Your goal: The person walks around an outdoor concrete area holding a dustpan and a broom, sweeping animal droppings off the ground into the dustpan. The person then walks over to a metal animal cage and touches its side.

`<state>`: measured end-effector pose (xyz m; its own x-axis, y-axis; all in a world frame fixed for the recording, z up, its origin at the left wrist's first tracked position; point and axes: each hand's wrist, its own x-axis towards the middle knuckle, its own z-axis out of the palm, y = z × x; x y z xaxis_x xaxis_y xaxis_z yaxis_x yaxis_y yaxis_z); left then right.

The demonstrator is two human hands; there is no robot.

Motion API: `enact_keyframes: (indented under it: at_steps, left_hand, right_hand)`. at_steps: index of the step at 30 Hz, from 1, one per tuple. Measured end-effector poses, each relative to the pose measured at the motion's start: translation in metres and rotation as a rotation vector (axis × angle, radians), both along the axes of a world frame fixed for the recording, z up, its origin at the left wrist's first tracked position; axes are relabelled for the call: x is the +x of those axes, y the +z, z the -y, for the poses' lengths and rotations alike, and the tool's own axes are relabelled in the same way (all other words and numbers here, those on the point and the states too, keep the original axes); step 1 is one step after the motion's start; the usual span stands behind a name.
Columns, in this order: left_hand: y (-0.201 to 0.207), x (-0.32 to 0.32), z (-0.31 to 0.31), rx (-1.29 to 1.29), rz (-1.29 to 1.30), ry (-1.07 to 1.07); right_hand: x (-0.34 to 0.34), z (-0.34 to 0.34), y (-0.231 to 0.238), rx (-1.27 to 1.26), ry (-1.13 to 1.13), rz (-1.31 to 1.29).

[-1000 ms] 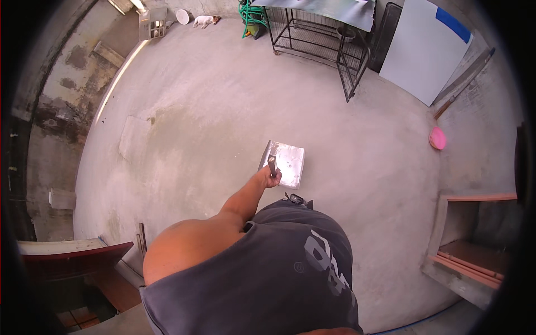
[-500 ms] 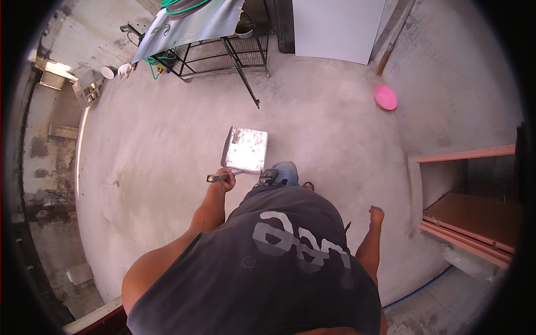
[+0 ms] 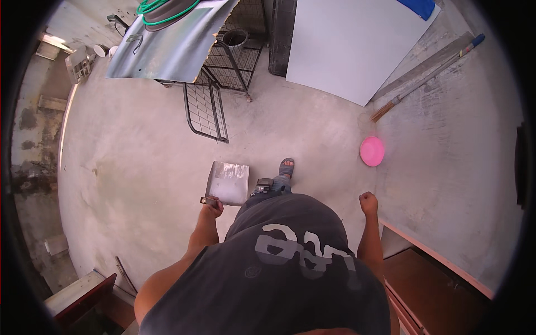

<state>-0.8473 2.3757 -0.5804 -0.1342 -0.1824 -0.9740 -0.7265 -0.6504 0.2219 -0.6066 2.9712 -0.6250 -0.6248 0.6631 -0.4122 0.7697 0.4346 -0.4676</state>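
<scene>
My left hand (image 3: 213, 206) is closed around the handle of a dustpan (image 3: 230, 184). The dustpan has a broad, square metal pan with scuffed, shiny patches, and it hangs in front of me, left of my leg. My right hand (image 3: 368, 202) hangs at my right side with the fingers curled in, and nothing shows in it. Nearest to that hand is a round pink basin (image 3: 372, 152) on the floor ahead. A broom (image 3: 385, 109) leans along the right wall beyond the basin, bristles down.
Ahead on the left stands a black wire cage (image 3: 241, 70), its door (image 3: 206, 111) swung outward. On top lie a metal sheet (image 3: 167, 53) and a green hose (image 3: 146, 8). A large white panel (image 3: 346, 50) leans behind. A reddish-framed opening (image 3: 435, 285) is at lower right.
I have stepped forward, so the cage, panel, broom and basin are closer. The dustpan has come along in my left hand. The reddish frame has dropped back toward the lower right.
</scene>
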Motion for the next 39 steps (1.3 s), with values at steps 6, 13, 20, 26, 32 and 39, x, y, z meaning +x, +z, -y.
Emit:
enact_keyframes:
  at_steps: [6, 13, 20, 26, 32, 39]
  left_hand:
    - [-0.002, -0.016, -0.051, 0.164, -0.109, 0.261]
    - [0.016, 0.035, -0.143, 0.156, -0.363, 0.349]
    - [0.053, 0.103, -0.264, 0.266, -0.565, 0.601]
    - [0.068, 0.121, -0.311, -0.018, -0.352, 0.892]
    - [0.002, 0.155, -0.349, -0.186, -0.088, 1.206]
    - [-0.003, 0.164, -0.420, -0.085, -0.013, 1.521]
  right_hand:
    - [-0.084, -0.099, 0.017, 0.109, 0.133, 0.134]
    - [-0.232, -0.324, 0.032, 0.403, 0.432, 0.208]
    - [-0.376, -0.546, 0.036, 0.767, 0.700, 0.331]
    - [-0.449, -0.630, 0.015, 0.709, 0.642, 0.444]
    - [-0.481, -0.528, -0.021, 0.606, 1.242, 1.022]
    - [-0.714, -0.311, 0.015, 0.436, 1.511, 0.899]
